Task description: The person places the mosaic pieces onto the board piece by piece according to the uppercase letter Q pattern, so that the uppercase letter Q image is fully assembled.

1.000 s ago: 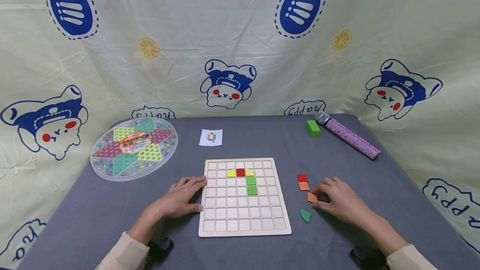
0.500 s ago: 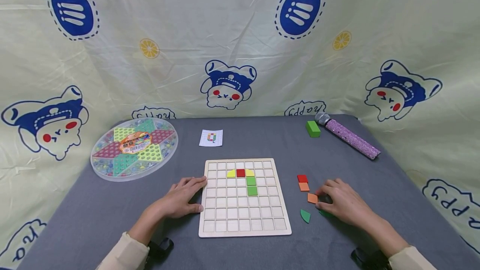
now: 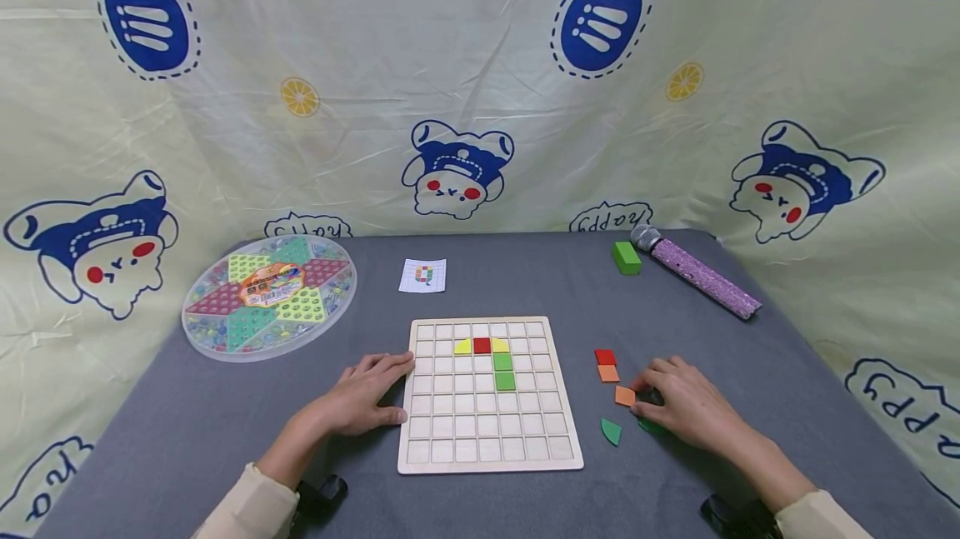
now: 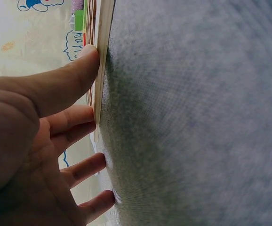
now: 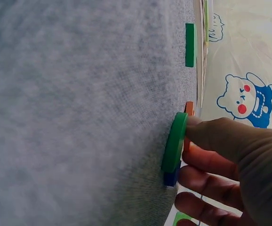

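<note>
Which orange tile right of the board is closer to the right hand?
The orange tile closer to the person, right beside the right hand; the other orange tile is farther off, next to the red tile.

Head view: right hand (image 3: 686,406) covers part of the green piece (image 5: 174,143); can't tell if it's pinched. Right wrist: that piece hides most of the blue piece (image 5: 171,179). Card (image 3: 423,276) print too small. Left wrist: board (image 4: 106,21) cut off at top, cloth (image 4: 211,94) blurred.
</note>
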### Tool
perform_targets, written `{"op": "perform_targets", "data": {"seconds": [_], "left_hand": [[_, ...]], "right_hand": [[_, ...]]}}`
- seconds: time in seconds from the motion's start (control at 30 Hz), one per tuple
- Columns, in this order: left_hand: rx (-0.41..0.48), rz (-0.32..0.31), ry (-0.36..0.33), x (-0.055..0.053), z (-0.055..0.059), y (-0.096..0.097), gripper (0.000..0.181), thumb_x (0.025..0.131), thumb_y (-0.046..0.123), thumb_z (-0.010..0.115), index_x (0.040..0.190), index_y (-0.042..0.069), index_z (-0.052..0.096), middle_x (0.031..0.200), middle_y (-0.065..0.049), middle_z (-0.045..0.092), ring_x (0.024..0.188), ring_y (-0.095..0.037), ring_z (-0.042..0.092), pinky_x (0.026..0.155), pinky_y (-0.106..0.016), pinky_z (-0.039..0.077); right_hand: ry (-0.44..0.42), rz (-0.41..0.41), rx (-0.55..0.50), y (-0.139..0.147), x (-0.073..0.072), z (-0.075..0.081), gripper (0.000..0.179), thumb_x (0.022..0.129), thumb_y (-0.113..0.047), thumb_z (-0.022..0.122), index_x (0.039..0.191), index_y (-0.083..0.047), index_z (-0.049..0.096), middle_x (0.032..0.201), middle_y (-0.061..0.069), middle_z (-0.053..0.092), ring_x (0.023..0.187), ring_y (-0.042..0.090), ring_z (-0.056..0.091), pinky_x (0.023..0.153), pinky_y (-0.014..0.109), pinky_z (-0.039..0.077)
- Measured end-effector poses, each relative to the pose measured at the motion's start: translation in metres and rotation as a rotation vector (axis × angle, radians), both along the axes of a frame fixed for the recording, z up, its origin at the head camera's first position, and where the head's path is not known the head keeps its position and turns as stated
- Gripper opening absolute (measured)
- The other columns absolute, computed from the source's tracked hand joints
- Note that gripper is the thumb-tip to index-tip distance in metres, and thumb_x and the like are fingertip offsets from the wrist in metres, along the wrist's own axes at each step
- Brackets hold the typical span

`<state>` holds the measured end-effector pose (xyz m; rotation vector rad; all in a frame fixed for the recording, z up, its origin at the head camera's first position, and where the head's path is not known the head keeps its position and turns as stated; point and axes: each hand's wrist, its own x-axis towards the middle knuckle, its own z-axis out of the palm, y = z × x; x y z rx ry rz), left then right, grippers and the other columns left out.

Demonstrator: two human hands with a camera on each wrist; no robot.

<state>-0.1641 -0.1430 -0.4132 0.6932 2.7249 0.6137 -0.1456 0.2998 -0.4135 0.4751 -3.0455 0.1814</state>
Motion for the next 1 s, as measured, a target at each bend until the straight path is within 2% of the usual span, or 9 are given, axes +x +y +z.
{"op": "perform_targets", "data": {"seconds": [0.23,0.47,0.67,1.0], "left_hand": [[0.0,-0.006,0.0,0.0,0.0,0.0,0.072,0.085,0.034,0.068,0.146,0.011,0.036,0.152,-0.005,0.034,0.135,-0.033,0.031,0.099,-0.057,0.027],[0.003,-0.005,0.009,0.0,-0.001,0.0,0.072,0.085,0.033,0.068,0.146,0.011,0.037,0.151,-0.006,0.035,0.134,-0.033,0.032,0.099,-0.057,0.027],[0.005,0.002,0.003,0.0,0.0,0.0,0.072,0.085,0.033,0.068,0.145,0.011,0.037,0.152,-0.006,0.035,0.134,-0.033,0.031,0.099,-0.057,0.027],[0.008,0.003,0.002,0.0,0.0,-0.001,0.071,0.085,0.034,0.068,0.145,0.011,0.037,0.151,-0.006,0.035,0.134,-0.033,0.031,0.099,-0.057,0.027]], "right_hand": [[0.074,0.034,-0.013,-0.008,0.001,0.005,0.019,0.075,-0.028,0.077,0.088,-0.017,0.07,0.085,-0.005,0.06,0.082,0.015,0.048,0.072,0.037,0.042],[0.146,0.125,-0.056,-0.027,-0.001,0.012,0.019,0.074,-0.026,0.077,0.09,-0.017,0.07,0.084,-0.007,0.058,0.08,0.011,0.046,0.071,0.034,0.041],[0.159,0.19,-0.05,-0.05,-0.01,0.016,0.017,0.076,-0.027,0.076,0.09,-0.018,0.071,0.086,-0.007,0.059,0.077,0.008,0.043,0.068,0.029,0.038],[0.188,0.3,-0.044,-0.09,-0.025,0.019,0.019,0.077,-0.028,0.077,0.091,-0.016,0.073,0.085,-0.004,0.06,0.079,0.011,0.045,0.07,0.03,0.039]]}}
